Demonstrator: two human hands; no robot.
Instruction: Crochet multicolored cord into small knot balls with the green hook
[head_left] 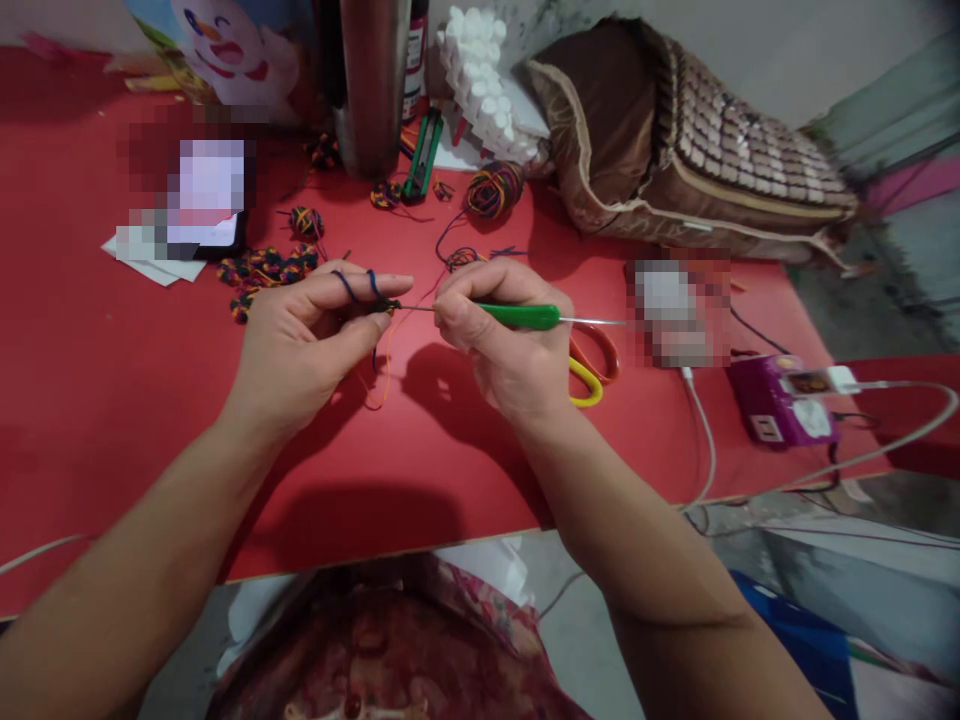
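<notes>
My right hand (510, 325) is closed around the green handle of a crochet hook (525, 316). The hook's thin metal shaft points left and meets a small dark piece of crochet work (390, 304). That piece is pinched between the thumb and fingers of my left hand (300, 335). Dark blue yarn (373, 284) loops over my left index finger, which is stretched out. Below the fingertips hangs a loose orange thread (388, 370). Partly behind my right hand lie scissors (589, 385) with yellow and orange handles. The hook's very tip is too small to make out.
Multicoloured yarn balls (495, 190) and knotted yarn pieces (270, 265) lie on the red table (337, 470). Behind them stand a metal flask (371, 90), a green box cutter (424, 155) and a brown cushion (615, 130). A phone (217, 190), cables and a purple power adapter (780, 400) flank my hands.
</notes>
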